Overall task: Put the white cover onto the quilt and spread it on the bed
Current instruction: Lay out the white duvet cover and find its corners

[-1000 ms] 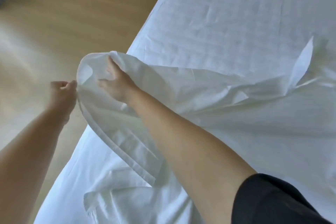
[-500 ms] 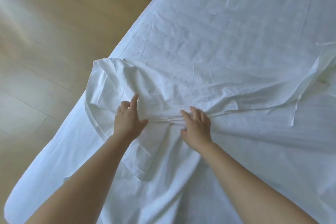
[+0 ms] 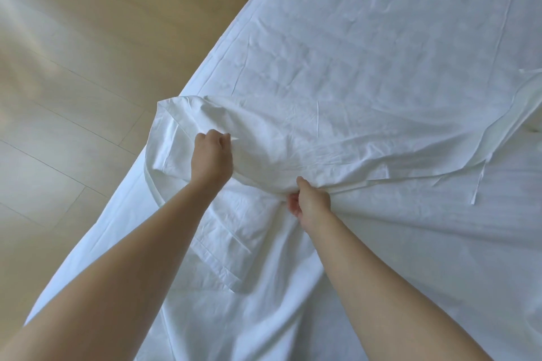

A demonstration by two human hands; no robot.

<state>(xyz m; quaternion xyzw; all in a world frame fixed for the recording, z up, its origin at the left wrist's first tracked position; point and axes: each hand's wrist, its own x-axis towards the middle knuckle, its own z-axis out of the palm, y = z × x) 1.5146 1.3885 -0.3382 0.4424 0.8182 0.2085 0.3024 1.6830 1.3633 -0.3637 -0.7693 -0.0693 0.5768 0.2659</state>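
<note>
Both hands are down in the bedding. The left hand [image 3: 211,160] has its fingers curled tight into a puffed-up fold of the white cover [image 3: 293,132], knuckles facing away, thumb tucked up against the cloth. The right hand [image 3: 311,202] sits a bit nearer the body and just to the right of it. It's pinching a gathered bunch of the cover's edge, thumb on top and the other fingers curled underneath, with creases fanning out from that grip in every direction.

The cover is lying rumpled on the bed [image 3: 381,23]. One hemmed corner [image 3: 164,108] pokes out just past the left hand, right at the mattress edge. Its long edge runs off to the right from the right hand, and a thin fabric tie [image 3: 478,182] dangles off it well out on that side. Another folded hemmed flap [image 3: 223,249] lies between the two forearms.

There's more white fabric [image 3: 440,258] under and to the right of the right forearm. Honestly can't tell if that's the quilt or another layer of the cover, since it's all the same white. Beyond both hands the bed is flat with light wrinkles. Left of the left arm is pale wooden floor [image 3: 73,82].
</note>
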